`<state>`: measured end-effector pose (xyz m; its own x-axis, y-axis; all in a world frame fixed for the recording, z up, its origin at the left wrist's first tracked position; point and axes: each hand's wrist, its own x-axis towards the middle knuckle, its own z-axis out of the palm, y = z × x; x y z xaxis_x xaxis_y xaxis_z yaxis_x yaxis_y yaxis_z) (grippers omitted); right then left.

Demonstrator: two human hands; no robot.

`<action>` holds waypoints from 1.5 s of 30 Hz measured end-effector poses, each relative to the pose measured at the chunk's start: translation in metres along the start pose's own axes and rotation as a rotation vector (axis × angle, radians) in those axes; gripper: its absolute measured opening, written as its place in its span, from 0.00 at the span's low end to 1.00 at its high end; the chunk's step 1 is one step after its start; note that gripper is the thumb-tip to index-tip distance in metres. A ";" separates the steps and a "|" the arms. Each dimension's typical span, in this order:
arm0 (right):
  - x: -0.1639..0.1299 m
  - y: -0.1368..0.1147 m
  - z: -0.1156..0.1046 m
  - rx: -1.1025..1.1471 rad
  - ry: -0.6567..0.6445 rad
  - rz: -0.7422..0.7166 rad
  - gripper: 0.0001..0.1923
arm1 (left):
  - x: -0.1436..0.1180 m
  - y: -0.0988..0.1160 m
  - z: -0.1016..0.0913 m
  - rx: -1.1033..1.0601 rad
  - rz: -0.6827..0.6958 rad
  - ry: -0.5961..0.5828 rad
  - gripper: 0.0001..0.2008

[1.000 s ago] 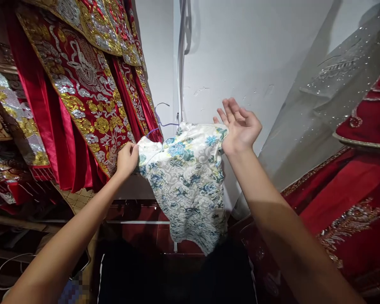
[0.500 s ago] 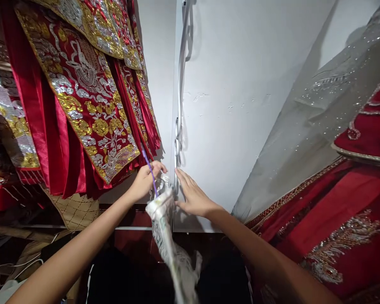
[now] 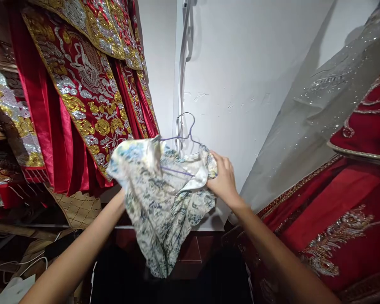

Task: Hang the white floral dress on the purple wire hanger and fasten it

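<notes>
A floral shirt (image 3: 164, 202) in cream, blue and green, with a white collar, hangs in front of me on a purple wire hanger (image 3: 190, 134). The hanger's hook points up, close to the white wall. My right hand (image 3: 223, 177) is closed around the shirt's right shoulder, near that end of the hanger. On the other side, my left hand is hidden behind the cloth; only the wrist and forearm (image 3: 96, 230) show, so its fingers cannot be made out. The shirt's left shoulder is smeared by motion.
Red garments with gold and silver embroidery (image 3: 98, 97) hang on the left. A sparkling sheer veil (image 3: 316, 101) and a beaded red dress (image 3: 345, 198) are on the right. A narrow metal strip (image 3: 181, 63) runs along the white wall (image 3: 234, 76). Below is a dark red tiled floor (image 3: 190, 249).
The shirt has swung from narrow and edge-on to spread broadside, with its hanger hook now showing. My right hand, flat beside it before, now grips its shoulder. My left hand went behind the cloth.
</notes>
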<state>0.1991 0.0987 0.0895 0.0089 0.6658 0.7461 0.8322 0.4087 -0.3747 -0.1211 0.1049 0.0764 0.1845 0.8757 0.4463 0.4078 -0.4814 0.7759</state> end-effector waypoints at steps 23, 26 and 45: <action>0.018 -0.053 -0.043 0.042 -0.185 -0.250 0.34 | -0.139 -0.044 0.119 -0.886 -0.648 0.532 0.33; -0.029 -0.059 -0.026 0.305 -0.021 -0.072 0.29 | -0.150 -0.034 0.129 -0.964 -0.666 0.534 0.35; -0.161 -0.083 0.029 0.786 -0.204 0.588 0.17 | -0.166 0.015 0.134 -1.153 -0.679 0.141 0.35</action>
<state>0.1125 -0.0243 -0.0158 0.1449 0.9589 0.2441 0.1225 0.2274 -0.9661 -0.0255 -0.0426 -0.0456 0.1260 0.9745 -0.1857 -0.6113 0.2237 0.7591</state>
